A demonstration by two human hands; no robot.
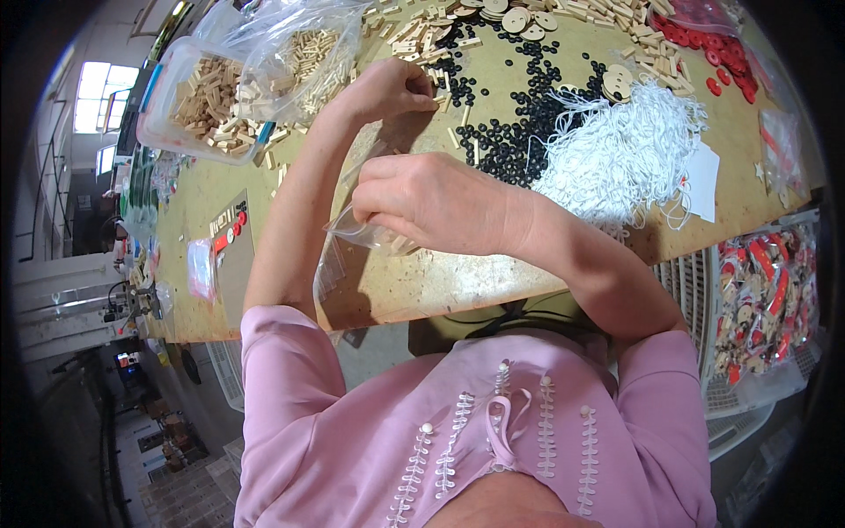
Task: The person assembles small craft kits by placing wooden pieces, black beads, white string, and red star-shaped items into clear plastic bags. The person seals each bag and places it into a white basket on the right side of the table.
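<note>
My right hand [444,202] is closed in a pinch on a clear plastic bag [356,231] above the front part of the table. Light wooden pieces [400,245] show in the bag below my fingers. Farther off, my left hand [392,91] reaches to the tabletop with its fingers curled together. Small wooden sticks [455,137] lie close to its fingertips; what those fingers hold, if anything, is hidden. Right of both hands spreads a heap of black rings [510,141], and beside it lies a tangled pile of white strings [625,158].
At the far left stands a clear tub [158,132] of wooden blocks, next to an open bag of small wooden sticks [308,66]. Wooden discs [519,19] and red rings [726,57] lie at the back. A crate of packed bags [761,299] stands beyond the table's right edge.
</note>
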